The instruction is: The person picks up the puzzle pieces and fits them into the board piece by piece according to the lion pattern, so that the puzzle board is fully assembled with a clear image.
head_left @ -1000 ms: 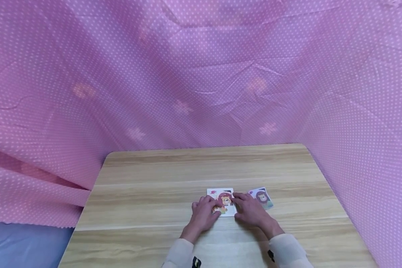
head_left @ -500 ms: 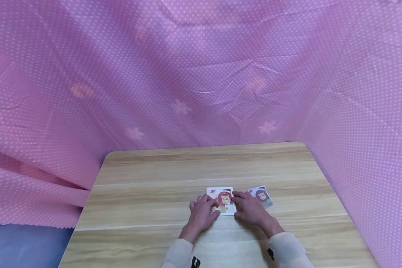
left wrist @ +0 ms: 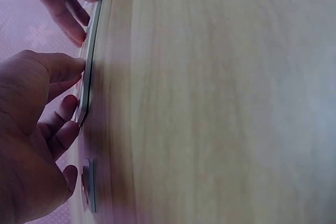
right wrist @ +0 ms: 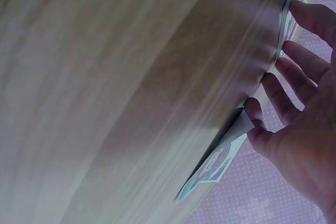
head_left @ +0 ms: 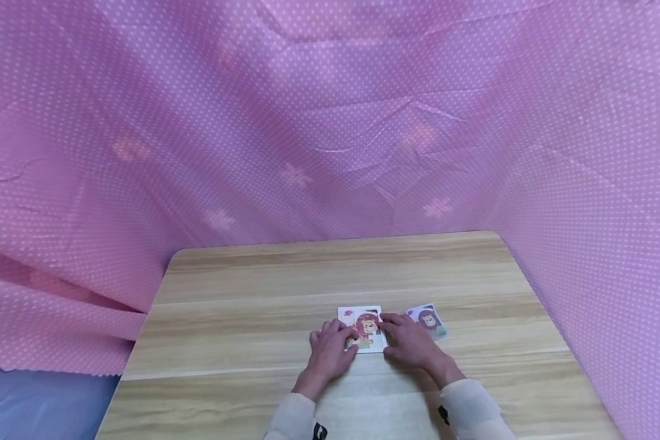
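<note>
A jigsaw puzzle board (head_left: 376,346) with a lion picture lies flat on the table in the head view. My left hand (head_left: 327,353) is over its left side, thumb and index finger pinching a puzzle piece (head_left: 354,342) low on the board, partly covered by the fingers. My right hand (head_left: 412,343) rests at the board's right edge, its extended fingers and thumb touching the border. Beyond its knuckles lies a lion picture card (head_left: 429,321); the right wrist view shows the card's (right wrist: 212,163) lifted corner by the little finger.
A small flat piece (left wrist: 90,184) lies near the left little finger in the left wrist view; the hand hides it in the head view. The wooden table (head_left: 242,305) is bounded behind and on the sides by a pink dotted cloth (head_left: 330,153).
The pinched piece has slid slightly left and up, closing the gap to the lion pieces around it. My right hand stays nearly still; the whole view has shifted slightly.
</note>
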